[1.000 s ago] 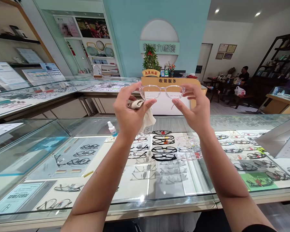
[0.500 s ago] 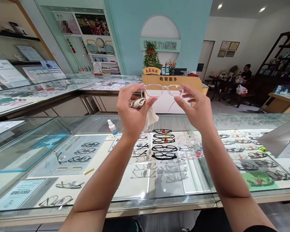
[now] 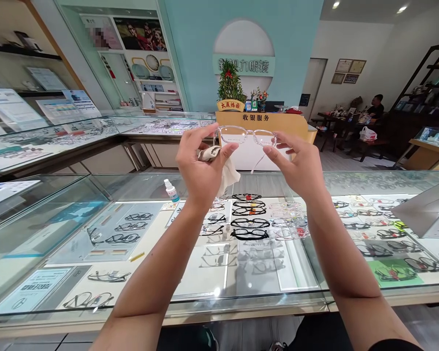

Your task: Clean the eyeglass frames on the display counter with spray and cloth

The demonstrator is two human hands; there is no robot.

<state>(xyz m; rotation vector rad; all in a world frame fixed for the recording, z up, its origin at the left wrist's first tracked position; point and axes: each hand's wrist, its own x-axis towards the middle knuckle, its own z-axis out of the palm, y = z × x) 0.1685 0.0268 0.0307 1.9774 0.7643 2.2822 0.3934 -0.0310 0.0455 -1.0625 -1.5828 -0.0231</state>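
Clear-framed eyeglasses (image 3: 249, 132) are held up above the glass counter, lenses facing across the room. My left hand (image 3: 199, 163) pinches their left end between thumb and fingers. A pale cleaning cloth (image 3: 229, 176) is tucked in that same hand and hangs below it. My right hand (image 3: 298, 163) grips the right end, thumb beneath and fingers behind. One thin temple arm dangles below the right lens. Below my hands, a row of black-framed glasses (image 3: 250, 223) lies at the counter, next to several clear frames (image 3: 289, 222).
A glass display counter (image 3: 270, 298) spans the front, with many frames in it. A white spray bottle (image 3: 171, 190) stands on it at left. A folded white card stand (image 3: 429, 214) is at right. Across the aisle are a cashier desk (image 3: 300, 127) and a seated person (image 3: 376, 108).
The glasses have tilted slightly, the right side dipping a little, and the dangling temple arm has swung down and left. Both hands keep their hold. The view has shifted slightly.
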